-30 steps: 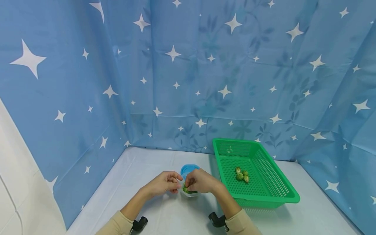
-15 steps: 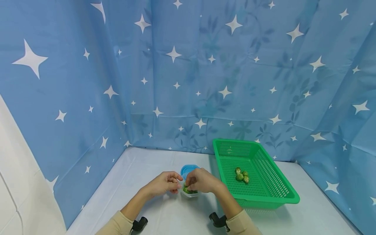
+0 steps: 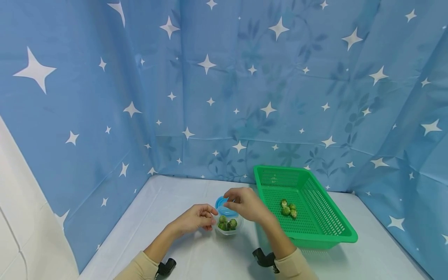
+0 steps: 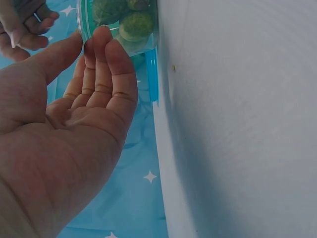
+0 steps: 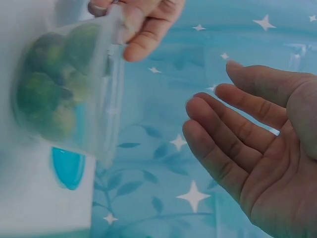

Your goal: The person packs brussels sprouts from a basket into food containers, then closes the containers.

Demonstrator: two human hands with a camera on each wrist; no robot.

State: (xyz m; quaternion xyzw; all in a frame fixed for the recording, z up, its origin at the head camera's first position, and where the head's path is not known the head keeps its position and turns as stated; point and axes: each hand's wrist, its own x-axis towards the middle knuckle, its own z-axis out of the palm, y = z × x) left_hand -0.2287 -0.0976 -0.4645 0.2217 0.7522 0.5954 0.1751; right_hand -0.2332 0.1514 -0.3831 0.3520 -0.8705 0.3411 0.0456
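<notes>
A small clear plastic container [image 3: 228, 232] stands on the table with several Brussels sprouts [image 3: 227, 224] inside. My left hand [image 3: 196, 218] is at its left side, fingers loosely bent. In the left wrist view the thumb tip is right at the rim and the fingertips [image 4: 102, 32] are against the wall. My right hand [image 3: 246, 203] is raised above and behind the container, to its right, holding nothing. In the right wrist view its fingers [image 5: 223, 144] are loosely spread, apart from the container. A blue lid [image 3: 225, 210] lies behind the container, partly covered by the right hand.
To the right sits a large green plastic basket [image 3: 316, 210] with several Brussels sprouts [image 3: 288, 209] in its middle. A white cloth [image 3: 178, 252] covers the table. Blue curtain [image 3: 224, 89] with white stars hangs behind and at both sides.
My right hand has lifted out of the container and drawn back up and to the right, uncovering the sprouts inside. The left hand stays in place. The basket's sprouts have not moved.
</notes>
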